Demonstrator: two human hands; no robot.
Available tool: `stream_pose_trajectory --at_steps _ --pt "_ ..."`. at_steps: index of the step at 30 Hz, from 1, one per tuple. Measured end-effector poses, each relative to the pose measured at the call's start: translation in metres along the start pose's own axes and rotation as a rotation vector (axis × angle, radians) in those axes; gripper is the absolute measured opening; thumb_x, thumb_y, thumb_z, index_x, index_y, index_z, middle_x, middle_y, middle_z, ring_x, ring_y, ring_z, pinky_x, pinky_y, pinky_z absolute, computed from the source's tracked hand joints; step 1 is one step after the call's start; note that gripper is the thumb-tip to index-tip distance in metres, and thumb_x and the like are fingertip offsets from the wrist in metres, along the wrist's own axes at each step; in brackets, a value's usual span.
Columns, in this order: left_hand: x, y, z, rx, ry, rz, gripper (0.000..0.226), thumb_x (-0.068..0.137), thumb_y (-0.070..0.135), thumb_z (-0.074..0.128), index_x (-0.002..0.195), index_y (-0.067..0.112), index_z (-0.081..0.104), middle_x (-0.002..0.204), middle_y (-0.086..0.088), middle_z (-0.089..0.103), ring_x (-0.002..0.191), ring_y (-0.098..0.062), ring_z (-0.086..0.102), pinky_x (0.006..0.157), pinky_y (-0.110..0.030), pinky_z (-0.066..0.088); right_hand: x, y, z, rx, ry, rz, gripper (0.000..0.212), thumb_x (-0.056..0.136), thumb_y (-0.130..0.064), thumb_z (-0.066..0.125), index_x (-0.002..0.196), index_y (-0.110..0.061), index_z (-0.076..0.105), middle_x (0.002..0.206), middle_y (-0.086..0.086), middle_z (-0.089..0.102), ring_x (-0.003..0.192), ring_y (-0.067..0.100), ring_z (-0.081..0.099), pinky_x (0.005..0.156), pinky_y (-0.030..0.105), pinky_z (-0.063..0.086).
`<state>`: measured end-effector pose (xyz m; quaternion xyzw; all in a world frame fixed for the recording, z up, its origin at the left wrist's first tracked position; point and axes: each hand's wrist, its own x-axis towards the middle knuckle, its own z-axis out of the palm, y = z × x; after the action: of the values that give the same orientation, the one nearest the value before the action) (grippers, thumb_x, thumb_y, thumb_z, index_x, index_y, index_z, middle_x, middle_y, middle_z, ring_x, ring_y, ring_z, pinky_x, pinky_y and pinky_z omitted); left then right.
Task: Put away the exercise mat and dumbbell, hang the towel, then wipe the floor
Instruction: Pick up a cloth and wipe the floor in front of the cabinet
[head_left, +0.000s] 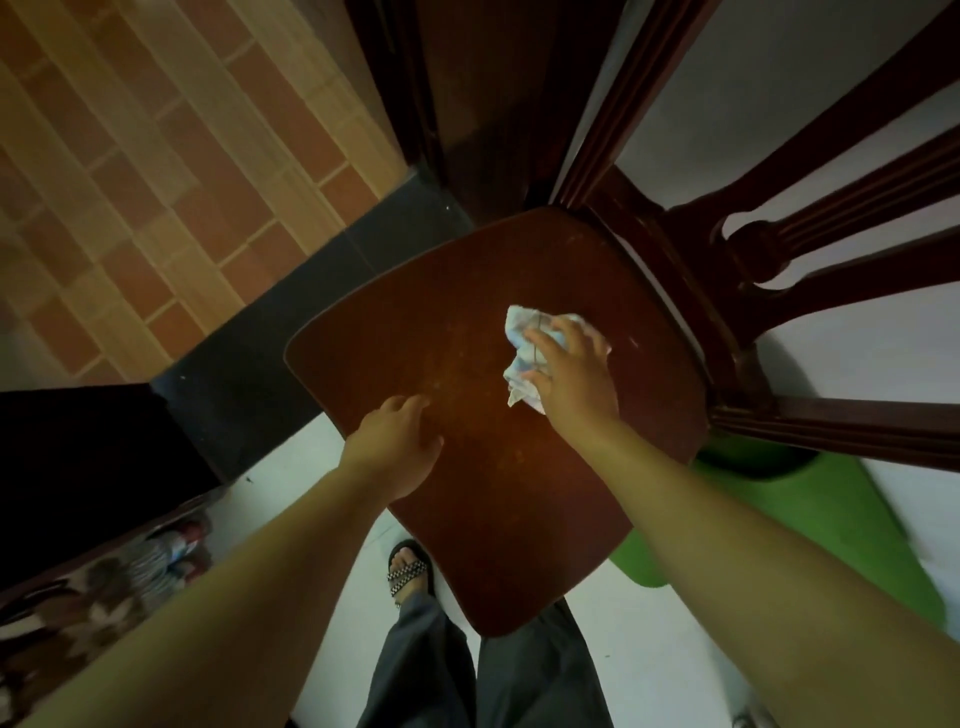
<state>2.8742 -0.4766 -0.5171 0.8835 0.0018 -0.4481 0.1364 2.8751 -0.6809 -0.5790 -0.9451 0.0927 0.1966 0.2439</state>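
Cloth (519, 325): one, crumpled, gripped by the right hand (576, 374) on one wooden chair (467, 519) seat. The left hand (400, 447) rests relaxed alongside. One green exercise mat (810, 514) lies on the white floor (660, 654).

1 dk-brown wooden chair (467, 519), 1 crumpled white-blue cloth (519, 332), 1 green exercise mat (831, 519), 1 black strappy sandal (410, 569), 2 hands: left hand (400, 447), right hand (576, 369).

The person wore loose dark grey trousers (415, 675) and a black open-toed sandal (410, 571) with checkered black-and-white straps. The left hand (400, 441) and right hand (576, 369) were bare.
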Motion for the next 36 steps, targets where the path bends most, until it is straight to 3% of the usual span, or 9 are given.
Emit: stream_pose_trajectory --at_steps 7,13,19,24,31,36 --pt "-0.036 0.005 -0.027 0.025 -0.056 0.079 0.056 0.093 0.035 0.05 0.143 0.023 0.029 0.148 -0.003 0.033 0.13 -0.023 0.04 0.104 -0.04 0.04 -0.047 -0.005 -0.015 0.032 -0.095 0.094 0.026 0.09 -0.025 0.056 0.116 -0.028 0.055 0.122 -0.005 0.044 0.107 0.02 0.041 0.089 0.027 0.038" --pt "-0.091 0.0 -0.074 0.094 -0.062 0.245 0.056 0.093 0.039 0.049 0.143 0.024 0.028 0.148 -0.001 0.034 0.132 -0.021 0.038 0.107 -0.04 0.038 -0.144 -0.042 -0.058 0.17 -0.046 0.158 0.026 0.088 -0.019 0.06 0.113 -0.022 0.061 0.118 -0.001 0.05 0.106 0.023 0.045 0.08 0.02 0.028" --pt "-0.181 -0.009 -0.128 0.242 -0.082 0.518 0.056 0.093 0.039 0.049 0.143 0.024 0.028 0.148 -0.002 0.033 0.128 -0.021 0.043 0.103 -0.037 0.039 -0.25 -0.129 -0.102 0.246 0.146 0.266 0.03 0.084 -0.019 0.062 0.115 -0.023 0.062 0.115 0.003 0.051 0.102 0.027 0.05 0.084 0.028 0.039" --pt "-0.263 -0.003 -0.155 0.451 -0.079 0.791 0.055 0.092 0.041 0.049 0.142 0.026 0.03 0.146 0.001 0.035 0.133 -0.019 0.035 0.108 -0.04 0.034 -0.343 -0.2 -0.133 0.372 0.361 0.382 0.029 0.085 -0.019 0.063 0.113 -0.023 0.063 0.113 0.002 0.053 0.103 0.023 0.052 0.086 0.029 0.041" --pt "-0.341 0.023 -0.145 0.606 -0.142 1.135 0.05 0.092 0.042 0.048 0.139 0.03 0.035 0.147 0.007 0.034 0.132 -0.013 0.035 0.102 -0.03 0.032 -0.459 -0.25 -0.142 0.477 0.701 0.677 0.029 0.084 -0.018 0.064 0.113 -0.023 0.062 0.115 0.001 0.054 0.1 0.023 0.053 0.087 0.033 0.045" --pt "-0.369 0.072 -0.113 0.799 -0.197 1.274 0.047 0.093 0.038 0.048 0.137 0.023 0.042 0.143 0.0 0.04 0.13 -0.019 0.039 0.103 -0.035 0.034 -0.547 -0.265 -0.125 0.491 0.849 0.864 0.028 0.085 -0.019 0.064 0.113 -0.024 0.062 0.115 -0.001 0.053 0.099 0.021 0.052 0.087 0.033 0.045"
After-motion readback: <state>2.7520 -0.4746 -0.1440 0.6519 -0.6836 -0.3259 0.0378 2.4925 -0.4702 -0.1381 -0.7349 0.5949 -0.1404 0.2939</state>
